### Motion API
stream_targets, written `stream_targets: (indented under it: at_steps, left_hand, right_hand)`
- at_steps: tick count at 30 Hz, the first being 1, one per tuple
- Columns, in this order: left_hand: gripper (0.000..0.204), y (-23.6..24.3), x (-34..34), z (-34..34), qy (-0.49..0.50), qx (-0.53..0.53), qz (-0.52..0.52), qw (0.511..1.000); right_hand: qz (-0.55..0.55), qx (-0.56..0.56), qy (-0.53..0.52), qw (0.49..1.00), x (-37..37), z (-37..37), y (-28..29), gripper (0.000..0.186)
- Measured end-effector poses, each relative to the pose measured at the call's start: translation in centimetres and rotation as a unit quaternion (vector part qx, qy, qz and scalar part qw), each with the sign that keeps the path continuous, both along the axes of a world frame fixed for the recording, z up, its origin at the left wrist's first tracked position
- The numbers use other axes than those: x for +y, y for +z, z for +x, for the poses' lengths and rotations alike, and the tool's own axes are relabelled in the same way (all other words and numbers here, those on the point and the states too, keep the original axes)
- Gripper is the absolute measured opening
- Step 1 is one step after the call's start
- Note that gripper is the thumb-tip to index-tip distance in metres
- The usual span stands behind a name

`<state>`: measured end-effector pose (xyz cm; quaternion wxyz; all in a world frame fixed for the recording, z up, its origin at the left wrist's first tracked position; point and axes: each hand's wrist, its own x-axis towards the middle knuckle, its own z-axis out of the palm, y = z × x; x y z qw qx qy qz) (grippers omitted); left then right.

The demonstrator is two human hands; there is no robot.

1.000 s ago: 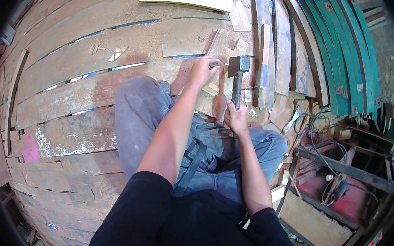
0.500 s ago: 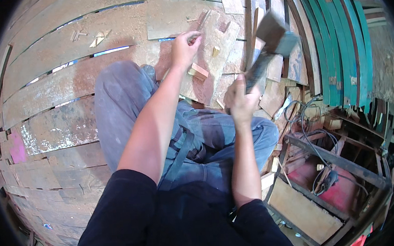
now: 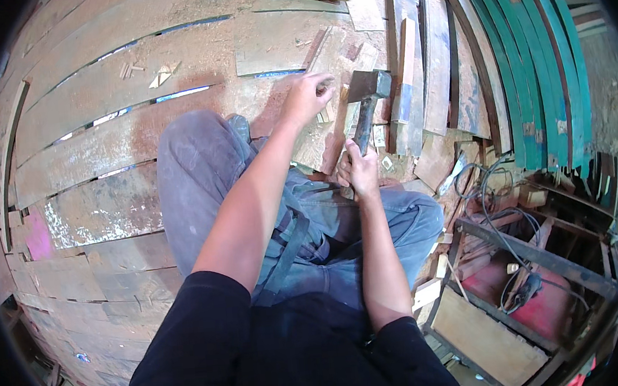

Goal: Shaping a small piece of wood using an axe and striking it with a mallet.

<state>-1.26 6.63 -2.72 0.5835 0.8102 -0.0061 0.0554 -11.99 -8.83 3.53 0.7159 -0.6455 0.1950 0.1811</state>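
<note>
Floor of worn brown planks [image 3: 112, 277] spreads widest; a row of curved green-painted slats [image 3: 535, 66] lies to the person's right. From where I stand, a pale, dusty wooden board [image 3: 308, 148] lies before the bent legs. Change noted: the block-headed dark metal hammer [image 3: 365, 116], out to the right half a second ago, is back above the board, so I judge hammering in progress; contact cannot be told. Right hand [image 3: 359, 169] wraps its handle. Left hand [image 3: 307, 99], fingers curled, hangs beside its head; any grip there, cannot tell.
</note>
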Motion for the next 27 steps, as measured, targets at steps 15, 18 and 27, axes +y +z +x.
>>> stream_targets:
  at_steps: [15, 18, 27]
  left_hand:
    - [0.031, 1.6, -2.7, -0.2, -0.022, -0.041, 0.269, 0.962]
    - [0.033, 1.3, -2.8, 0.3, -0.034, -0.051, 0.333, 0.941]
    - [0.030, 4.8, -4.0, -0.4, -0.108, -0.081, 0.067, 0.989]
  right_hand:
    - [0.135, -0.021, -0.036, 0.990, -0.7, 0.2, 1.8, 0.032]
    - [0.082, -0.035, -0.078, 0.993, -2.3, 0.0, 2.5, 0.032]
    - [-0.202, -0.101, -0.137, 0.964, -8.8, -0.4, -1.1, 0.031]
